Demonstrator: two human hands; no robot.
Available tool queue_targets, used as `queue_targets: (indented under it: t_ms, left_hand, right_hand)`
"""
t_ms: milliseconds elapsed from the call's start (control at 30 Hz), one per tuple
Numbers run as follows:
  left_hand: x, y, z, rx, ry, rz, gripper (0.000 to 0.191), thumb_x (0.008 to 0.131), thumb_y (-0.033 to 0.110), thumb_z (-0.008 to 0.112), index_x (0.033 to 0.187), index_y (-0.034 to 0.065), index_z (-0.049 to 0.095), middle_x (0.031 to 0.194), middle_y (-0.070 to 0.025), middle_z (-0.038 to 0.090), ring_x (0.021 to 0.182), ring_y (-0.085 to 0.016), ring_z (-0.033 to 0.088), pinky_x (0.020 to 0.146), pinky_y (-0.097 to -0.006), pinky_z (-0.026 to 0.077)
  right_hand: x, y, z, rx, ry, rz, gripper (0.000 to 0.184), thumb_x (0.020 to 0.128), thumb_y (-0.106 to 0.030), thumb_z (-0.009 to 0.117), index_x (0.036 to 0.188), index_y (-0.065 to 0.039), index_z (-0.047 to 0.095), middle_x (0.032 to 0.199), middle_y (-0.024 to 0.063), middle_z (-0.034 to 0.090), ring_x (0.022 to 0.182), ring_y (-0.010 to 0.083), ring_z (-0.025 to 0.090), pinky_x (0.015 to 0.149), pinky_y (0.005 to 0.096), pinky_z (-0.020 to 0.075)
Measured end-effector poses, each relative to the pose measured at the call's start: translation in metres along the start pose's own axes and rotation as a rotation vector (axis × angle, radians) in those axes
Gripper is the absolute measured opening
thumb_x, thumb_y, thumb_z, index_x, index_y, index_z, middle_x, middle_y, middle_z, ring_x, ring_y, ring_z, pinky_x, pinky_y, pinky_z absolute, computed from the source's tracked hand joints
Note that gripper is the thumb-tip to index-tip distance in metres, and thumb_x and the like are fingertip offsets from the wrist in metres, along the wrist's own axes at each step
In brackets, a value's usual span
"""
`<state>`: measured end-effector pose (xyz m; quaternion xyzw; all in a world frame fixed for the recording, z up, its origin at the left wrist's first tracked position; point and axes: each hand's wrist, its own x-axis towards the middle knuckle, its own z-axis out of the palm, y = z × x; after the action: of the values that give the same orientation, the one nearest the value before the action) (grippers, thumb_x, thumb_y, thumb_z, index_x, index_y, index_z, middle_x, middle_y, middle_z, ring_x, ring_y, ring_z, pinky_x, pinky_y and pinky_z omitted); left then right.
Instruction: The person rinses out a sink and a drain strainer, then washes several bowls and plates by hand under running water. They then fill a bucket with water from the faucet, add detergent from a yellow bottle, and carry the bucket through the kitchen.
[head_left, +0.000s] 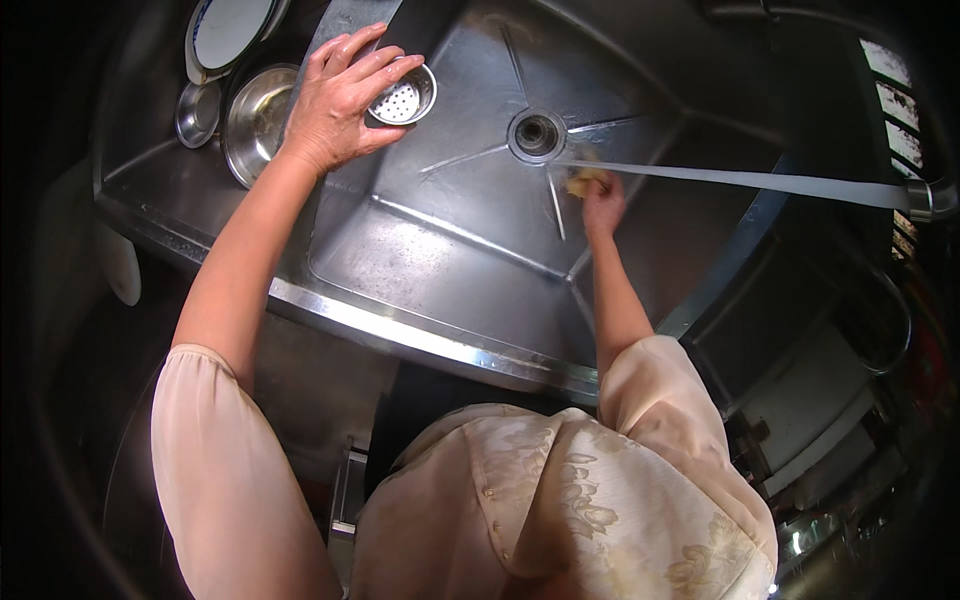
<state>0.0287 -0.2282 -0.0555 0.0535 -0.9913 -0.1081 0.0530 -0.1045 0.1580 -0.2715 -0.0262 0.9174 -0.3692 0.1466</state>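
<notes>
My left hand (334, 109) grips a small perforated metal strainer cup (399, 103) at the sink's left side, fingers over its rim and thumb below. Its holed bottom shows through the open mouth. Down in the stainless steel sink (442, 195), my right hand (606, 206) holds a blurred yellowish sponge or cloth (585, 182); which of the two I cannot tell. A stream of water (750, 178) runs from the faucet (930, 199) at the right and lands close to that hand, near the round drain (537, 135).
On the ledge to the left stand a steel basin (259, 124), a small metal bowl (198, 114) and white dishes (231, 30), one blue-edged. The sink's raised front rim (420, 330) runs between my body and the basin. A divider edge (720, 262) bounds it on the right.
</notes>
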Motion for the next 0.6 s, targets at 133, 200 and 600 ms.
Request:
queue_targets:
  t_ms: [133, 200, 600]
  left_hand:
    - [-0.004, -0.001, -0.002, -0.006, -0.009, -0.008, 0.066, 0.057, 0.028, 0.075, 0.12, 0.0219, 0.055, 0.118, 0.0009, 0.054, 0.126, -0.021, 0.037, 0.105, -0.0398, 0.026]
    - [0.001, 0.0, -0.003, -0.004, -0.004, 0.004, 0.066, 0.057, 0.028, 0.075, 0.12, 0.0218, 0.055, 0.118, 0.0006, 0.054, 0.125, -0.021, 0.037, 0.105, -0.0398, 0.026]
    - [0.0, 0.001, -0.004, 0.0, -0.013, -0.009, 0.065, 0.058, 0.028, 0.075, 0.119, 0.0205, 0.056, 0.118, -0.0003, 0.055, 0.125, -0.021, 0.037, 0.104, -0.0397, 0.026]
  right_hand:
    - [0.011, 0.021, -0.019, 0.327, 0.265, 0.347, 0.03, 0.079, -0.017, 0.057, 0.106, -0.003, 0.057, 0.105, 0.0169, 0.06, 0.092, 0.0261, 0.06, 0.079, 0.0376, 0.0468]
    - [0.025, 0.028, -0.011, -0.076, 0.283, 0.038, 0.032, 0.079, -0.016, 0.057, 0.109, -0.005, 0.055, 0.11, 0.016, 0.058, 0.099, 0.0284, 0.056, 0.086, 0.0387, 0.043]
    - [0.061, -0.006, 0.058, 0.206, -0.339, -0.261, 0.03, 0.091, -0.019, 0.045, 0.113, -0.002, 0.054, 0.105, 0.0079, 0.058, 0.09, 0.0176, 0.056, 0.08, 0.0309, 0.0457]
